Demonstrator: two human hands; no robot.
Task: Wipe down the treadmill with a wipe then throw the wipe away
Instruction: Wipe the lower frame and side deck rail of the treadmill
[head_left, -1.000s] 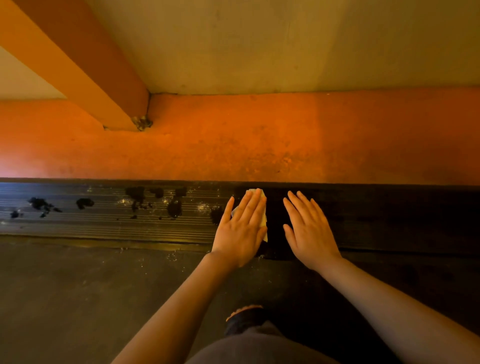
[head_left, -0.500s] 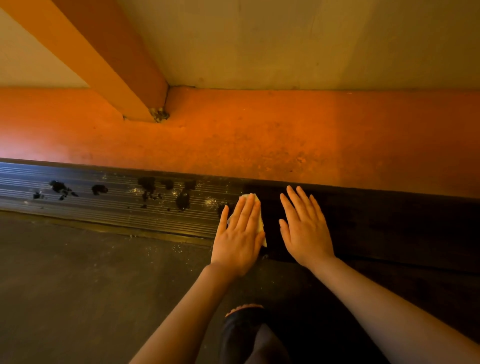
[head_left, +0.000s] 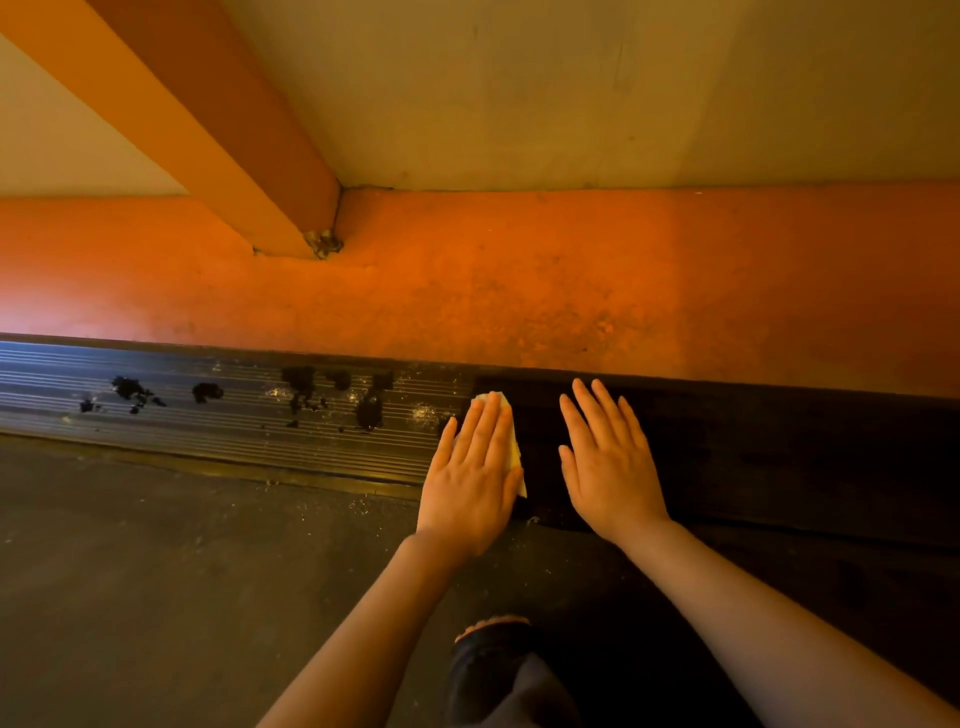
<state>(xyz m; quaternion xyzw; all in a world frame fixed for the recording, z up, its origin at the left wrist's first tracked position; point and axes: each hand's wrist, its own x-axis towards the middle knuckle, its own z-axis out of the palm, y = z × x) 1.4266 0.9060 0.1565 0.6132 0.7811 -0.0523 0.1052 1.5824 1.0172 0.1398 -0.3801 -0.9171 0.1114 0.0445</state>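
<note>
Over the last second the view had drifted a little, but the left hand (head_left: 475, 467) had stayed flat on the wipe (head_left: 514, 447) at the same boundary on the treadmill's ribbed side rail (head_left: 234, 421), where the dark strip on the right met the paler, dusty part on the left. That suggested a pause or a very slow stroke rather than a sweep, so the wiping step was probably still under way, with the stretch to the left not yet reached.

The left grip was spread, fingers straight and together, pressing the wipe down; only its pale far corner and right edge showed past the fingers. The right hand (head_left: 608, 462) lay just beside it, fingers straight and slightly fanned, palm resting on the dark part of the rail and holding nothing.

Black blotches (head_left: 369, 413) and pale specks sat on the rail to the left. Beyond the rail ran the orange frame (head_left: 519, 291), and an orange upright (head_left: 218, 130) rose from it at the far left.
</note>
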